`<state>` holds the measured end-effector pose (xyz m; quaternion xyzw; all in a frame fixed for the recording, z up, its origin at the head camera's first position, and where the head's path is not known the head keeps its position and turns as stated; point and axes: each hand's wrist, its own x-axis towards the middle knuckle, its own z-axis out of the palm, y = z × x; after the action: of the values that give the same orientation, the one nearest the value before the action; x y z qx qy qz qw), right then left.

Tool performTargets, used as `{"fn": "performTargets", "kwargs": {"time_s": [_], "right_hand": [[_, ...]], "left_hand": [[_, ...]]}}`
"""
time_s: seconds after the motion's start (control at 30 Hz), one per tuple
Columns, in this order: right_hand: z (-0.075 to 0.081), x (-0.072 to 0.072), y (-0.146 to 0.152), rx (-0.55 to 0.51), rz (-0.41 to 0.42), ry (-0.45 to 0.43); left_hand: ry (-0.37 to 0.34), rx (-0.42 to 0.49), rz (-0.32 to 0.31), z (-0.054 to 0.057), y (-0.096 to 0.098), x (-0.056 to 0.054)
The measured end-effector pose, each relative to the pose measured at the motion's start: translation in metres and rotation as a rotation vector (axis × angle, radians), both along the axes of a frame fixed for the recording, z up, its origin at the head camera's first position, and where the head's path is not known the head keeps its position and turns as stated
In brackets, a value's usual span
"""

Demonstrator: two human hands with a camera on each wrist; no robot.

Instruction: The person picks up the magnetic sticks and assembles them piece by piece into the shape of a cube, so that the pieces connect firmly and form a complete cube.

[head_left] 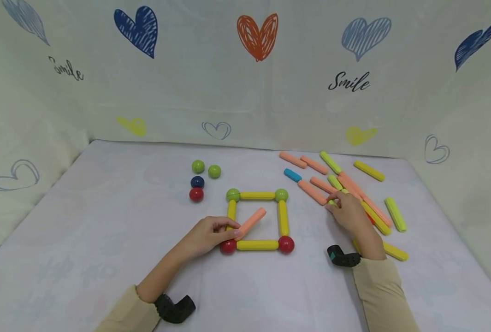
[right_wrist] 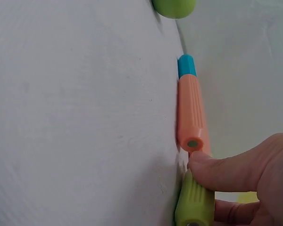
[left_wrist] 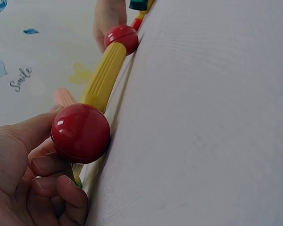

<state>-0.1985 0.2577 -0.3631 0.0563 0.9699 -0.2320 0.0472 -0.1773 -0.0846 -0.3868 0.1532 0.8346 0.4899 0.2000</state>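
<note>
A square of yellow magnetic rods [head_left: 257, 245] lies on the table, with green balls [head_left: 281, 195] at its far corners and red balls [head_left: 286, 245] at its near ones. At the near-left corner, my left hand [head_left: 209, 236] pinches a salmon rod [head_left: 252, 222], which slants up over the square. In the left wrist view a red ball [left_wrist: 80, 133] covers most of that rod. My right hand [head_left: 350, 213] is at the rod pile, its thumb and fingers around a lime-green rod [right_wrist: 196, 200]. A salmon rod [right_wrist: 191, 113] with a blue rod [right_wrist: 187, 66] at its far end lies just beyond.
Left of the square's far side stand loose balls: two green [head_left: 214, 171], one blue [head_left: 197, 182] and one red [head_left: 196, 194]. Several salmon, yellow and lime rods [head_left: 395, 214] spread across the right side. A white cloth backdrop [head_left: 295, 92] rises behind the table.
</note>
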Motion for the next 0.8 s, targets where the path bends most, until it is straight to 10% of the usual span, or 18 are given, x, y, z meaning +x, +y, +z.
{"fn": "performTargets", "kwargs": {"time_s": [0.37,0.8], "right_hand": [[0.020,0.002,-0.011,-0.053,0.023,0.054],[0.024,0.015,-0.082,-0.074,0.351,0.286]], "left_hand": [[-0.017,-0.014,0.008,0.000,0.001,0.000],[0.009,-0.036,0.016,0.001,0.003,0.001]]}}
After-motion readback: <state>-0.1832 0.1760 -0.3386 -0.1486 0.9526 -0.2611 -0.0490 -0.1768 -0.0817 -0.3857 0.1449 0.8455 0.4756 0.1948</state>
